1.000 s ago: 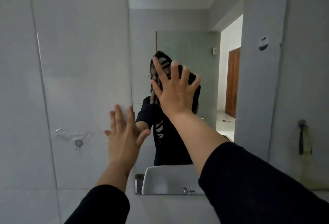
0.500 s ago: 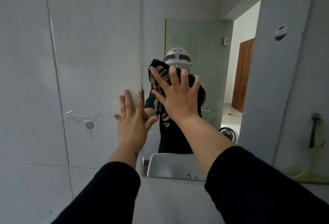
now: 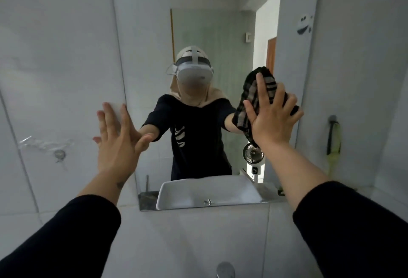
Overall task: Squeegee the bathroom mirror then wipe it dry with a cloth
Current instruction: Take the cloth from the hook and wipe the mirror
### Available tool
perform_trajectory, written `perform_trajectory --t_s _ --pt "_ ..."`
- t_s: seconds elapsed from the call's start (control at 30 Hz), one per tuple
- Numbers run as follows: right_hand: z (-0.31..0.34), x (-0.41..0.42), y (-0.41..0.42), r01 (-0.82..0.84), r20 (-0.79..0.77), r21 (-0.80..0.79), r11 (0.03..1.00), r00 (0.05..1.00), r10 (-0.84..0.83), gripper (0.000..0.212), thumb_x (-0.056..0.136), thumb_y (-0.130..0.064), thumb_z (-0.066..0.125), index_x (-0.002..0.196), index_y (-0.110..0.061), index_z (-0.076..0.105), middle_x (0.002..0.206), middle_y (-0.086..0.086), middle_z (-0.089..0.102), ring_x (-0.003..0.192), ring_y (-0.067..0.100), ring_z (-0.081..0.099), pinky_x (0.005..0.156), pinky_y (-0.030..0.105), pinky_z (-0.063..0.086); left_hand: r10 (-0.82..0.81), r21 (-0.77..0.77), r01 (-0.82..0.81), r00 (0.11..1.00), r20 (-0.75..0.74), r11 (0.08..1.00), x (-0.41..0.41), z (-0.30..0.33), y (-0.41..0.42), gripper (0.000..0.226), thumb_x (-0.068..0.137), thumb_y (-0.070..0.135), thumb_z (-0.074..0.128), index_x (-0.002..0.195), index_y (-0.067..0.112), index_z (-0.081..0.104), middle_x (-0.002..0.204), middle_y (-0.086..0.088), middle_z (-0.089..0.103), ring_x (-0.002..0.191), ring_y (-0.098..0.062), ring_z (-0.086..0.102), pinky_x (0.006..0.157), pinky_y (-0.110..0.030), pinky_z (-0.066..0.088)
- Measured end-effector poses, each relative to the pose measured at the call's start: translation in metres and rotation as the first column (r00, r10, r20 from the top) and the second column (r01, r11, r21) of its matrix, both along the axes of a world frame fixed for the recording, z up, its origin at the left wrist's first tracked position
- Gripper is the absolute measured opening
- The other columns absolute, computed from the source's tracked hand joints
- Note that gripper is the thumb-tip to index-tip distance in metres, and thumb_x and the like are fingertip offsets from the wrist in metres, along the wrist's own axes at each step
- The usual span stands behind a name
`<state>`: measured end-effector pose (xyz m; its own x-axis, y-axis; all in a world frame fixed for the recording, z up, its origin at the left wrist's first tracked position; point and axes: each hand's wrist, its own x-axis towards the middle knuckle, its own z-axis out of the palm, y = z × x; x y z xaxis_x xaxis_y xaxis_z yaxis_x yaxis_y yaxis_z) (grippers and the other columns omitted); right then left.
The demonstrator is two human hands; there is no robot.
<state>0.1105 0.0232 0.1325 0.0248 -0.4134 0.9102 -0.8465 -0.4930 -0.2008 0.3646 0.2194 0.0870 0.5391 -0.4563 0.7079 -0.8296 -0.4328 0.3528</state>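
The bathroom mirror (image 3: 216,23) hangs on the white tiled wall in front of me. My right hand (image 3: 270,115) lies flat, fingers spread, pressing a dark checked cloth (image 3: 250,94) against the glass near the mirror's right edge. My left hand (image 3: 117,136) rests flat and open on the wall at the mirror's left edge, its thumb over the glass. A squeegee (image 3: 333,143) with a dark handle and yellow-green blade hangs from a hook on the wall to the right of the mirror.
A chrome tap top (image 3: 225,270) shows at the bottom edge. A torn hook mount (image 3: 59,154) sticks to the left tiles. A sticker (image 3: 304,24) sits on the mirror's upper right. The reflection shows a white basin, a small fan and a doorway.
My right hand has slid the cloth across the glass from the middle to the right side. My left hand stays braced at the left edge. My view has dropped lower.
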Motion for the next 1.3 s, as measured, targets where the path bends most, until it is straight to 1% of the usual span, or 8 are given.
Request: perform_trajectory --t_s 0.3,0.4,0.53,0.67,0.77,0.9,1.07,1.3 --pt "-0.061 -0.037 -0.024 0.013 0.226 0.224 0.975 0.972 -0.065 0.062 0.090 -0.062 0.009 0.147 -0.038 0.007 0.140 0.022 0.038 0.108 0.042 0.043 0.082 0.054 0.038 0.017 0.022 -0.017 1.000 0.020 1.000 -0.003 -0.002 -0.003 0.092 0.078 0.068 0.027 0.149 0.027 -0.016 0.155 -0.007 -0.030 0.143 -0.024 -0.026 0.114 -0.062 0.006" --pt "-0.075 -0.020 -0.013 -0.003 0.230 0.217 0.976 0.972 -0.048 0.058 0.093 -0.060 0.017 0.147 -0.038 0.009 0.138 0.022 0.039 0.108 0.040 0.041 0.084 0.054 0.035 0.030 0.015 -0.030 0.999 0.029 0.999 -0.002 -0.002 -0.004 0.092 0.078 0.068 0.026 0.149 0.027 -0.016 0.155 -0.008 -0.029 0.143 -0.024 -0.025 0.114 -0.063 0.007" --pt "-0.075 0.024 0.014 -0.031 0.098 0.048 0.998 0.995 0.026 0.060 0.093 -0.056 0.033 0.148 -0.037 0.017 0.134 0.017 0.037 0.109 0.035 0.034 0.086 0.054 0.035 0.038 0.023 -0.039 0.999 0.034 0.999 0.000 -0.003 -0.004 0.089 0.080 0.067 0.027 0.149 0.027 -0.015 0.155 -0.008 -0.028 0.143 -0.025 -0.024 0.114 -0.062 0.007" --pt "-0.061 0.075 0.053 -0.158 -0.093 -0.089 0.983 0.984 0.150 0.060 0.093 -0.058 0.031 0.148 -0.040 0.013 0.135 0.012 0.024 0.114 0.035 0.031 0.089 0.058 0.035 0.005 0.031 -0.007 0.998 0.062 0.999 0.001 -0.002 0.002 0.086 0.088 0.061 0.038 0.149 0.028 -0.014 0.155 -0.011 -0.027 0.144 -0.027 -0.021 0.113 -0.063 0.009" --pt "-0.055 0.111 0.081 -0.235 -0.195 -0.153 0.960 0.960 0.203 0.060 0.093 -0.058 0.029 0.148 -0.041 0.012 0.135 0.011 0.023 0.117 0.034 0.030 0.092 0.059 0.035 0.063 0.028 -0.066 0.994 0.090 0.997 -0.006 -0.037 0.023 0.086 0.088 0.067 0.029 0.149 0.026 -0.016 0.155 -0.011 -0.027 0.145 -0.027 -0.019 0.114 -0.059 0.001" --pt "-0.063 0.150 0.108 -0.304 -0.323 -0.197 0.932 0.918 0.231 0.064 0.093 -0.056 0.032 0.149 -0.040 0.004 0.137 0.013 0.021 0.121 0.038 0.032 0.094 0.061 0.028 0.060 0.126 -0.055 0.997 -0.042 0.990 -0.023 -0.131 0.044 0.088 0.083 0.075 0.021 0.143 0.032 -0.028 0.152 -0.004 -0.035 0.143 -0.022 -0.024 0.114 -0.060 0.004" --pt "-0.091 0.176 0.123 -0.356 -0.462 -0.268 0.895 0.863 0.204 0.067 0.092 -0.055 0.036 0.149 -0.038 0.006 0.136 0.016 0.022 0.124 0.040 0.035 0.094 0.061 0.022 -0.013 0.121 0.034 0.986 -0.165 0.992 -0.025 -0.167 0.022 0.096 0.086 0.060 0.046 0.131 0.049 -0.039 0.150 0.002 -0.039 0.140 -0.019 -0.030 0.116 -0.057 0.005" --pt "-0.135 0.158 0.105 -0.347 -0.489 -0.314 0.884 0.857 0.162 0.065 0.091 -0.061 0.027 0.149 -0.040 0.005 0.136 0.013 0.021 0.122 0.038 0.027 0.095 0.059 0.022 -0.083 -0.014 0.082 0.977 -0.198 0.997 -0.018 -0.179 0.012 0.095 0.087 0.046 0.058 0.140 0.053 -0.020 0.151 0.012 -0.037 0.141 -0.012 -0.029 0.105 -0.063 0.032"
